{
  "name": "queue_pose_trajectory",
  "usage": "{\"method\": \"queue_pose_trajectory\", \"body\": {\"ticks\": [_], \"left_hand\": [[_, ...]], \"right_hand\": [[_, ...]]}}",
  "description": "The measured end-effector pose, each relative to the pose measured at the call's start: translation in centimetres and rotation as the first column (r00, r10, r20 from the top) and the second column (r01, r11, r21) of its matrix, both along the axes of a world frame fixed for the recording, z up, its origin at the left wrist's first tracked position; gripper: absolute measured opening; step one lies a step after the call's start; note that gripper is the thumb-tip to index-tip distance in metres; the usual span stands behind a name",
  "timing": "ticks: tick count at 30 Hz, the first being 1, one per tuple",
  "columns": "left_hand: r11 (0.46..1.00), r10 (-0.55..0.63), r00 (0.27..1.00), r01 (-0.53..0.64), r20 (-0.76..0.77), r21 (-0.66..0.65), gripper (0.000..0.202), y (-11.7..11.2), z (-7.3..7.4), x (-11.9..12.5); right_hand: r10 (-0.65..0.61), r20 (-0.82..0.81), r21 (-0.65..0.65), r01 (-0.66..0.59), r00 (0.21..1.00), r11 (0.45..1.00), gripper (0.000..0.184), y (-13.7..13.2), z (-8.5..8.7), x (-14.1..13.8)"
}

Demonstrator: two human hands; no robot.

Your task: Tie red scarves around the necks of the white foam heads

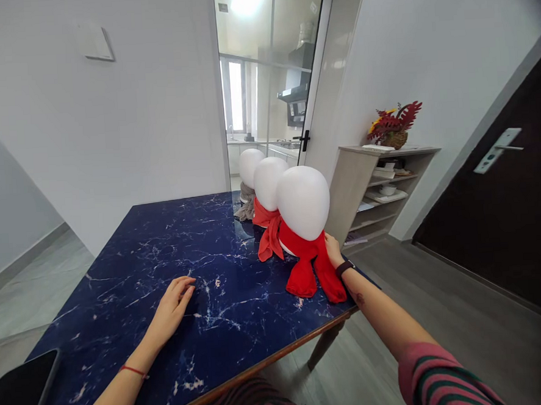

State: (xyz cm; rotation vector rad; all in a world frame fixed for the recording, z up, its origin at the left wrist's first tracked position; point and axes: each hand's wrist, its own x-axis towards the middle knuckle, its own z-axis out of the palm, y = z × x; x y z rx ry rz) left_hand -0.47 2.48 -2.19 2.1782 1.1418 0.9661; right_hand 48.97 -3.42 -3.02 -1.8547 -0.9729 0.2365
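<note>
Three white foam mannequin heads stand in a row on the right side of the table. The nearest foam head (304,201) wears a bright red scarf (302,278) tied round its base, both tails hanging onto the tabletop. My right hand (332,249) grips this scarf at the head's right side; its fingertips are partly hidden. Behind it, the middle foam head (268,181) has a lighter red scarf (269,236). Farthest back, another foam head (250,166) wears a grey scarf (247,204). My left hand (175,298) lies open on the table, holding nothing.
The dark blue marbled table (162,233) has a wooden edge. A black phone-like device (23,389) lies at its near left corner. Beyond are a glass door (266,56), a shelf unit (365,184) with a flower basket (395,137), and a dark door (495,213).
</note>
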Motion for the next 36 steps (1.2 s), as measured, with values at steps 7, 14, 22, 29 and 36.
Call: {"method": "queue_pose_trajectory", "body": {"ticks": [7,14,22,29,36], "left_hand": [[1.0,-0.007,0.999,0.007,0.036,-0.003,0.027,0.0,-0.3,0.1],[1.0,-0.008,0.997,0.008,0.082,0.002,0.017,0.5,-0.7,-0.1],[0.999,0.014,0.998,-0.016,0.055,0.032,0.018,0.4,-0.6,-0.5],[0.989,0.097,0.995,-0.099,0.02,0.111,0.031,0.1,-0.2,-0.6],[0.948,0.236,0.971,-0.238,0.032,0.211,0.044,-1.8,1.0,-0.8]], "right_hand": [[-0.182,0.079,-0.068,0.187,0.98,0.98,0.023,-0.4,-0.5,-0.4],[-0.298,-0.017,0.104,0.298,0.955,0.949,0.027,-0.6,-0.2,-0.2],[-0.383,-0.169,0.339,0.419,0.908,0.843,0.036,-6.9,0.1,-6.6],[0.439,0.166,0.249,-0.469,0.883,0.848,0.019,-12.6,1.6,-21.5],[0.698,0.35,-0.082,-0.722,0.625,0.687,0.022,-10.7,1.6,-26.7]]}}
